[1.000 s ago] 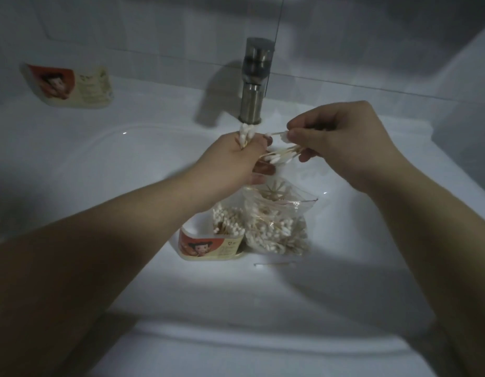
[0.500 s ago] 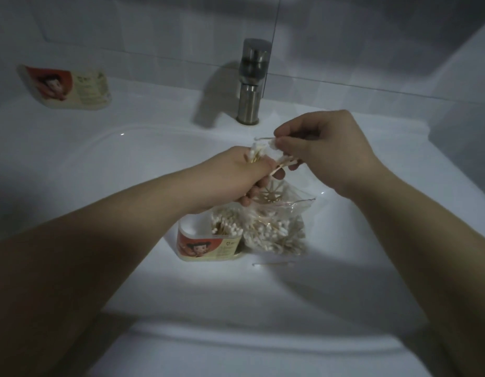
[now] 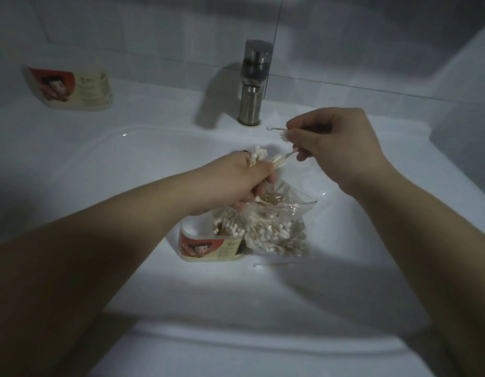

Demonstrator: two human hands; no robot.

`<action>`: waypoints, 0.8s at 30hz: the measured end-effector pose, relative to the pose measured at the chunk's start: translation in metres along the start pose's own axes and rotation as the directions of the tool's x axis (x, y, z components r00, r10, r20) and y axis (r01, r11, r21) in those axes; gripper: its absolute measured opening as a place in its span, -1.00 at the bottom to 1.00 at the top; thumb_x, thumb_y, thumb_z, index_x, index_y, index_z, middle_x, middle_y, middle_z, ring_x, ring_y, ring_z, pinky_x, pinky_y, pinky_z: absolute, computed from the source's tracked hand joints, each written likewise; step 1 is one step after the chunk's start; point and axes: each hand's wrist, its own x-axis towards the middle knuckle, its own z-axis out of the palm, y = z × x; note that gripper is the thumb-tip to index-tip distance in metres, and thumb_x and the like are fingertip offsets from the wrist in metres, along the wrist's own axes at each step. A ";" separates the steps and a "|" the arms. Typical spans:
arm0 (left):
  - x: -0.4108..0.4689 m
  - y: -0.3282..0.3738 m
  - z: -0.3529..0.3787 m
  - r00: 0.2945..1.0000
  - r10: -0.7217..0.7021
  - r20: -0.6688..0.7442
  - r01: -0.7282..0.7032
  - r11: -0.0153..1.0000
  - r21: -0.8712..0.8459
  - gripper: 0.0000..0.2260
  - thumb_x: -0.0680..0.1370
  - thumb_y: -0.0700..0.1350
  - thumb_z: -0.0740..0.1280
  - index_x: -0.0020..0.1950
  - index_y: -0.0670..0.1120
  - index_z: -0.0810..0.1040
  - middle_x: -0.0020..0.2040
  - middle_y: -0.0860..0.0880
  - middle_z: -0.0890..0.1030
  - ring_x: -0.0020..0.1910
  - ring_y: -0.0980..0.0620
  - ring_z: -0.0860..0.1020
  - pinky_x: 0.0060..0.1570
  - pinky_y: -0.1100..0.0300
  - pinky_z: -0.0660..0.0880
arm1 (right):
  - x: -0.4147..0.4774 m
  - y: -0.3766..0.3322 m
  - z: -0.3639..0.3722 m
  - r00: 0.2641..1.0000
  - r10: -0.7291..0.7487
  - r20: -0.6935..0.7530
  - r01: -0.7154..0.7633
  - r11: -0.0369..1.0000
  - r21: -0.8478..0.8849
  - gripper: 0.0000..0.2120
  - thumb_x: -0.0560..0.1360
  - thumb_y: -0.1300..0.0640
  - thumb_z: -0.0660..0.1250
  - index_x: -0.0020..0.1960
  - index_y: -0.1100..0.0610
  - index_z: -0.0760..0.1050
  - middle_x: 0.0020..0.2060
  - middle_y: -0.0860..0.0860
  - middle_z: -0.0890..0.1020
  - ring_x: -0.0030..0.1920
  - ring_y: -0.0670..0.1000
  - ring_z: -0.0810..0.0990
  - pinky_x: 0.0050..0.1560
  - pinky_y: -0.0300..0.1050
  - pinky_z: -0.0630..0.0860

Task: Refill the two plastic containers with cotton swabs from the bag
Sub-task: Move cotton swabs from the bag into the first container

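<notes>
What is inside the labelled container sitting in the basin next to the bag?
Cotton swabs stand packed in the right part of the container; its left part looks bare. Its floor is hidden by the labelled wall, and the left hand covers the far edge.

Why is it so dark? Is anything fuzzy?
Head view: dim, darkest at the corners; one bright pool of light falls on the white ceramic sink near the clear plastic bag of cotton swabs; the steel tap throws a dark shadow to its left; the left hand with its bunch of cotton swabs looks slightly soft; the sink's edges bow from the wide lens.
</notes>
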 end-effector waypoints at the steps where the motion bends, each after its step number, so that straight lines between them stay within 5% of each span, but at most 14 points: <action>1: 0.000 0.000 0.000 1.000 0.009 -0.009 -0.009 1.000 -0.017 -0.77 0.72 -0.08 0.15 -0.01 -0.08 0.55 -0.35 0.03 0.55 -0.46 0.11 0.40 -0.46 0.28 0.37 | 0.000 -0.001 0.001 1.000 0.014 0.005 -0.014 0.999 0.049 -0.92 0.47 0.25 0.53 -0.08 0.11 0.70 -0.33 0.00 0.72 -0.36 -0.02 0.66 -0.19 -0.18 0.63; 5: -0.001 0.001 0.001 1.000 0.006 -0.002 -0.006 0.997 -0.075 -0.84 0.68 -0.23 0.18 0.17 -0.11 0.53 -0.23 -0.02 0.69 -0.41 0.10 0.53 -0.42 0.27 0.46 | -0.007 -0.003 0.012 0.996 0.047 0.076 -0.059 0.985 0.163 -0.92 0.48 0.33 0.50 -0.07 0.19 0.68 -0.31 0.08 0.72 -0.35 0.02 0.68 -0.15 -0.17 0.65; 12: -0.001 0.000 -0.002 0.999 0.036 -0.025 -0.037 0.999 -0.004 -0.81 0.69 -0.16 0.17 0.13 -0.01 0.58 -0.23 0.02 0.69 -0.40 0.09 0.38 -0.33 0.21 0.39 | -0.006 -0.003 0.012 0.999 0.038 -0.010 -0.037 0.991 0.126 -0.93 0.47 0.28 0.52 -0.05 0.17 0.69 -0.28 0.05 0.73 -0.34 0.01 0.67 -0.20 -0.18 0.64; 24: 0.000 -0.005 -0.001 0.994 0.103 -0.039 -0.103 0.995 0.002 -0.80 0.72 -0.10 0.16 0.14 0.01 0.59 -0.21 0.02 0.70 -0.41 0.09 0.35 -0.28 0.15 0.37 | -0.006 -0.005 0.002 0.996 0.069 0.052 -0.072 0.995 0.062 -0.90 0.46 0.27 0.54 -0.03 0.19 0.70 -0.31 0.06 0.72 -0.36 -0.05 0.66 -0.30 -0.27 0.55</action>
